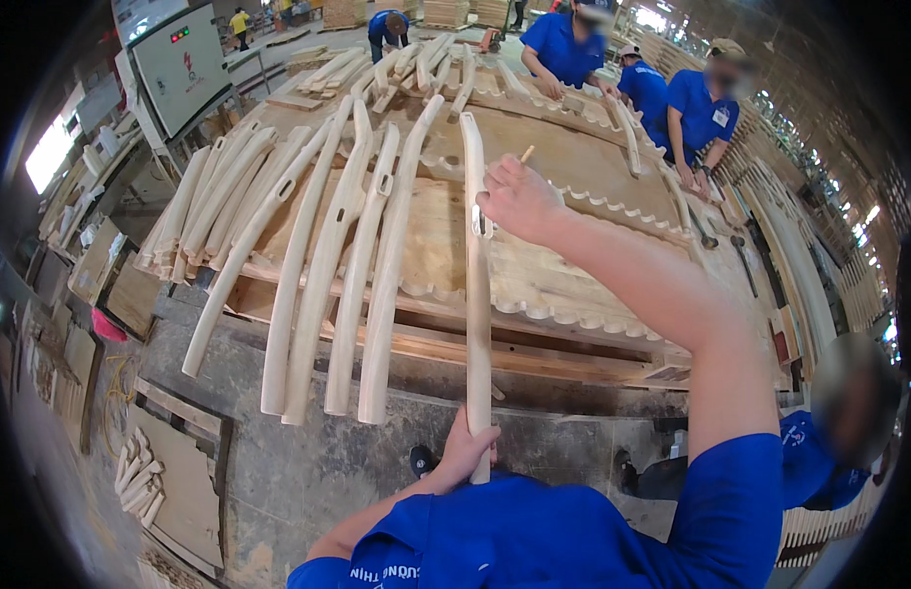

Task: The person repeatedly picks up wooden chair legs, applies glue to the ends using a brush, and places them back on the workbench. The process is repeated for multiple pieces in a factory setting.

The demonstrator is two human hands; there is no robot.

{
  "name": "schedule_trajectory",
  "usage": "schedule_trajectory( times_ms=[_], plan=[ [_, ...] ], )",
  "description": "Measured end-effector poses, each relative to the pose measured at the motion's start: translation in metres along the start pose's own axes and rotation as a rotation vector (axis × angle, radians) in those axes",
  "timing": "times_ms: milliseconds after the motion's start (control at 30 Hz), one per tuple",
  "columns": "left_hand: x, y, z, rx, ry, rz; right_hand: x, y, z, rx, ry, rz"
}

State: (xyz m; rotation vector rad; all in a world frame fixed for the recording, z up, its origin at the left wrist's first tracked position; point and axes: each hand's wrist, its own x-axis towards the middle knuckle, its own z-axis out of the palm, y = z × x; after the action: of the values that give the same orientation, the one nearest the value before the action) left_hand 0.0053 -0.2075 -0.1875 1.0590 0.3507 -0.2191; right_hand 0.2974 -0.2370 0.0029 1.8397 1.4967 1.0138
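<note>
My left hand [468, 448] grips the near end of a long, pale, curved wooden chair leg [476, 304] that stands almost upright over the bench. My right hand [517, 199] is up at the leg's slot, near its far end, with its fingers closed on a thin wooden stick [525, 154] like a brush handle. Both my sleeves are blue.
Several similar curved legs [328, 265] lie side by side on a plywood bench [563, 285] with scalloped strips. More legs are stacked at far left [195, 211]. People in blue shirts [563, 44] work along the far and right sides. A control cabinet [181, 64] stands at upper left. Wood offcuts [141, 476] lie on the floor.
</note>
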Motion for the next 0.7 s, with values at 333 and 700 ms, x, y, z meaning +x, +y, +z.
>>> schedule_trajectory(
  times_ms=[333, 700],
  plan=[
    [-0.001, 0.002, -0.007, -0.122, -0.096, -0.031, -0.038, 0.031, -0.020, 0.332, 0.255, 0.054],
    [-0.002, 0.000, -0.008, -0.080, -0.092, -0.038, -0.076, -0.030, 0.058, 0.896, 0.166, 0.952]
  ],
)
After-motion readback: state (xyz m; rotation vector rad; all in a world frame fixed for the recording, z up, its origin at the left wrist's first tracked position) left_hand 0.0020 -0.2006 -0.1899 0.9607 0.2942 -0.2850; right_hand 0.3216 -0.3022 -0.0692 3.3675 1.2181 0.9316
